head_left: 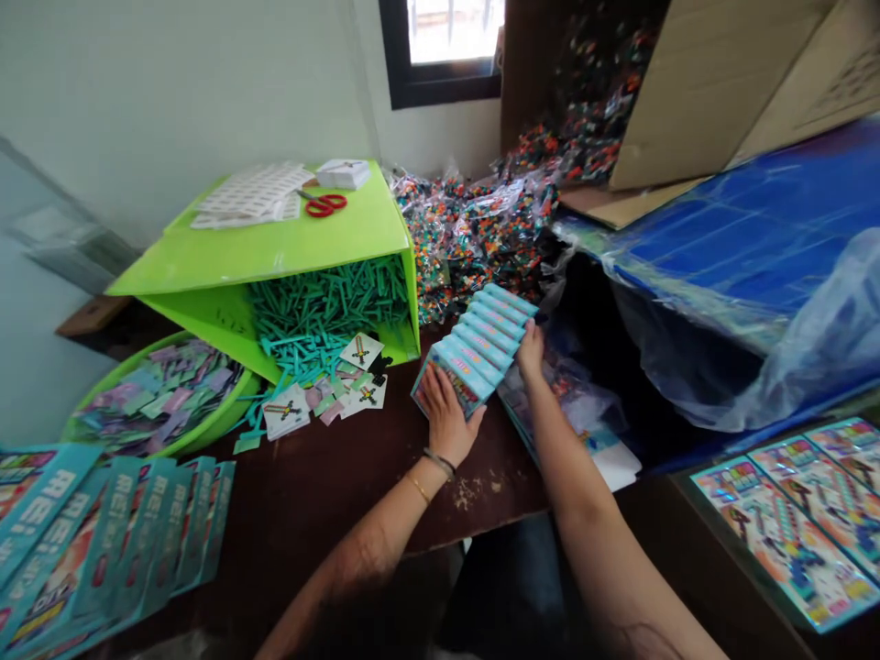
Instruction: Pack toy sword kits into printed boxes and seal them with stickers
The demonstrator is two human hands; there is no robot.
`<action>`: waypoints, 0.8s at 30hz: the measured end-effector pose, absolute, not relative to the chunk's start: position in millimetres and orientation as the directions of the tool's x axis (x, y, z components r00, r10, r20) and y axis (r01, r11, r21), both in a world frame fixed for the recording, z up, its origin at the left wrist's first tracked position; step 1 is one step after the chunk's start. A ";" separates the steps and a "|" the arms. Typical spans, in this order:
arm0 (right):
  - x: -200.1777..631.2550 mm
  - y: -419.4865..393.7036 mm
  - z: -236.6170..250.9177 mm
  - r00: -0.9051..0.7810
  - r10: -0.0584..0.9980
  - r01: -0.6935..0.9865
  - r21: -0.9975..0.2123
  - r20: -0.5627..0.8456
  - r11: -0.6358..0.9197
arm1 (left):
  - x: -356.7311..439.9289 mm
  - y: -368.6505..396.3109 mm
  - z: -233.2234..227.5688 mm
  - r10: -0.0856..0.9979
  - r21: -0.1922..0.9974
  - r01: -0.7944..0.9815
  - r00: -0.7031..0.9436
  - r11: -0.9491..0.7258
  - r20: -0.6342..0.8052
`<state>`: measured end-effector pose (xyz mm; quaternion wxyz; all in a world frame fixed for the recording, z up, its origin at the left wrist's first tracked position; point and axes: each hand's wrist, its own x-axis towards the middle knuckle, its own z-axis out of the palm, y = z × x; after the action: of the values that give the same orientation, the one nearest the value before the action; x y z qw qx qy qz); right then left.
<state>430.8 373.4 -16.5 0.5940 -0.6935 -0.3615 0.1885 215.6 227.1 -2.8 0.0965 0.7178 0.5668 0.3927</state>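
Note:
A fanned row of several small teal boxes point(481, 344) lies on the dark brown table point(330, 495). My left hand point(446, 417) rests flat on the near end of the row, over the front box. My right hand point(531, 350) touches the far right side of the row, fingers against the box edges. Neither hand has lifted a box.
A tipped green bin point(275, 247) spills teal sticks point(323, 307); red scissors point(326, 204) and sticker sheets lie on top. Small cards point(357, 353) sit in front. A green bowl point(158, 399) of slips, teal packets point(103, 541) left, bagged colourful pieces point(481, 229), printed sheets point(804, 513) right.

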 end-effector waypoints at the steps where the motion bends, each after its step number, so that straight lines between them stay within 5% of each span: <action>1: 440.2 374.5 -10.5 0.704 0.695 0.264 -0.962 0.144 -0.068 | 224.0 230.5 -0.4 0.900 0.563 0.762 0.058 -0.320 0.432; 7: 465.3 350.0 17.5 0.769 0.628 0.214 -0.974 0.120 -0.076 | 229.9 225.2 -7.3 0.873 0.471 0.780 0.189 -0.411 0.449; 13: 441.9 264.1 23.7 0.729 0.659 0.250 -0.968 0.186 -0.003 | 137.0 168.6 -39.0 0.887 0.499 0.755 0.237 -0.425 0.396; 20: 344.0 185.2 27.4 0.634 0.648 0.299 -0.906 0.423 0.299 | -4.0 33.7 -31.5 0.984 0.753 0.657 -0.153 0.030 0.094; 24: 240.7 186.4 45.6 0.188 0.821 0.263 -0.833 0.540 0.487 | -54.2 -28.0 -33.7 0.815 0.932 0.281 -0.578 0.228 -0.026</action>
<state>240.7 186.4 45.6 0.6226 -0.4542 -0.5966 0.2238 -54.2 -28.0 -33.7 0.2688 0.3723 0.7362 0.4972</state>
